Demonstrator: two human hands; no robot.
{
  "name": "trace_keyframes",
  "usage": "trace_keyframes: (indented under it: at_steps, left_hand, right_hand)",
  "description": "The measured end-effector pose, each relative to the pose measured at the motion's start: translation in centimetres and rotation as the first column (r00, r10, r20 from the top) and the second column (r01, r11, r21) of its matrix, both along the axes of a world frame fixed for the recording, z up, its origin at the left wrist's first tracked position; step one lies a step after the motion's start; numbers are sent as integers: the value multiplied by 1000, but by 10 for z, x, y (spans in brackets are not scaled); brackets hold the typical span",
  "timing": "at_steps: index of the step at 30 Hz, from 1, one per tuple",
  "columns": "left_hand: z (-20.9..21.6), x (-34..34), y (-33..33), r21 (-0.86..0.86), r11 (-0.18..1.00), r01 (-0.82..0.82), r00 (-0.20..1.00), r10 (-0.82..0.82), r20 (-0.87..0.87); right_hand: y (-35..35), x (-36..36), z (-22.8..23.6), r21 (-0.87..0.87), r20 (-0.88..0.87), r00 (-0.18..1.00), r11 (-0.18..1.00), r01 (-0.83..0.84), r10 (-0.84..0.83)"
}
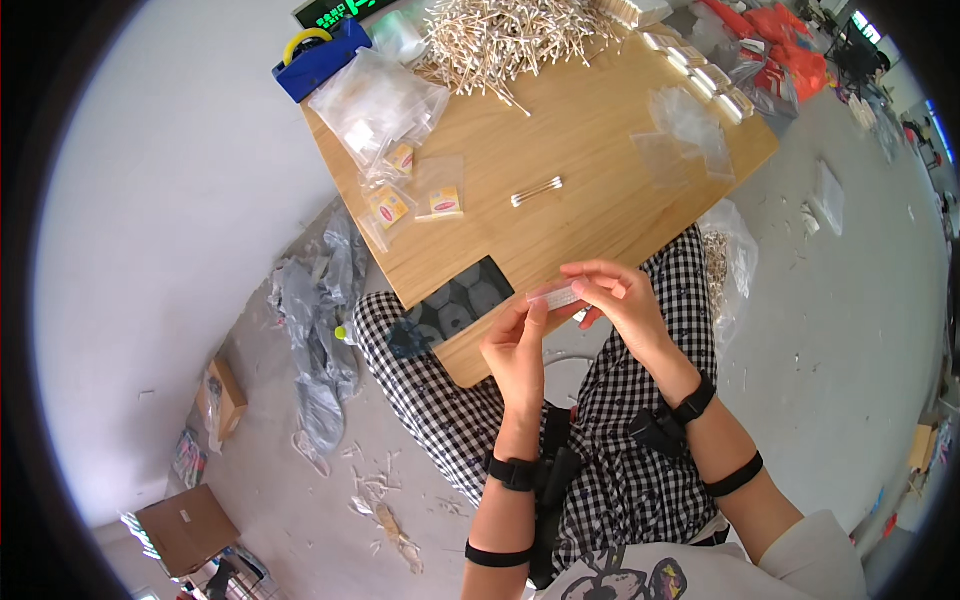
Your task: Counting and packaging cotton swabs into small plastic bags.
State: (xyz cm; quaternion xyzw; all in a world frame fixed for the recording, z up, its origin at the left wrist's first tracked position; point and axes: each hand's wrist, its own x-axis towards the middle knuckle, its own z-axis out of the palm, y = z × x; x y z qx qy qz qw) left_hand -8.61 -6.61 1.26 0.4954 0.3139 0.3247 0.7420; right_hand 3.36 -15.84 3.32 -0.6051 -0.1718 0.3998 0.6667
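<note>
In front of me, just past the table's near edge, my left hand [520,345] and my right hand [622,308] hold a small clear plastic packet [556,295] with whitish contents. The fingers of both hands pinch it, one hand at each end; exactly what is inside is too small to tell. A few cotton swabs [538,191] lie together on the wooden table [560,130] beyond my hands. Left of my left hand, a dark flat panel with a rounded pattern [460,305] rests at the near edge of the table.
A big heap of cotton swabs [515,45] covers the table's far side. Clear bags [380,105], small bags with yellow cards [444,200] and a blue tape dispenser [322,60] lie left. At right are more clear bags [690,135] and a row of small boxes [700,72].
</note>
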Motion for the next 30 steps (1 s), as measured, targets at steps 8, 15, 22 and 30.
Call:
trace_keyframes:
  at_steps: [8,15,22,30]
  left_hand:
    - [1,0,-1,-14,1000,6,1000,-6,-16]
    - [-1,5,8,279,958,69,998,-61,-35]
    - [17,6,28,591,794,142,984,-46,-174]
    - [16,5,33,564,811,156,984,-76,-164]
  right_hand:
    - [-2,3,-4,19,-18,1000,1000,-18,18]
    - [-3,1,-11,71,120,992,996,-50,41]
    - [8,1,-9,111,232,973,994,-17,-10]
    - [8,12,-1,81,213,977,995,-51,33]
